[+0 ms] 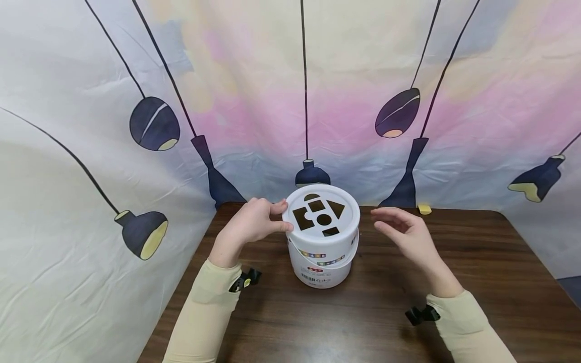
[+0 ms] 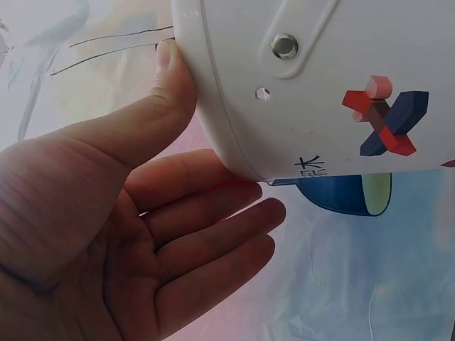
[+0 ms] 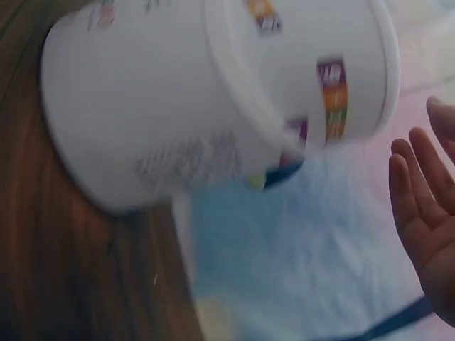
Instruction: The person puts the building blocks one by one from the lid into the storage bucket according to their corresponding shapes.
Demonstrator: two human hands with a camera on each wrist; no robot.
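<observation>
A white plastic bucket [image 1: 321,264] stands upright on the table, its white lid [image 1: 324,189] cut with several shaped holes. My left hand [image 1: 254,222] touches the left edge of the lid with thumb and fingertips. In the left wrist view the thumb [image 2: 174,78] lies along the lid's rim and the other fingers extend loosely beside it. To the right of the bucket, my right hand [image 1: 406,234] is held apart from it, fingers relaxed and nothing in them. The bucket's white handle [image 1: 336,263] hangs down in front.
Dark brown wood makes up the table [image 1: 386,322]. Behind it hangs a cloth backdrop [image 1: 254,91] printed with lamps. A small yellow piece [image 1: 424,208] sits at the table's back edge. Each sleeve carries a black wrist camera [image 1: 423,315].
</observation>
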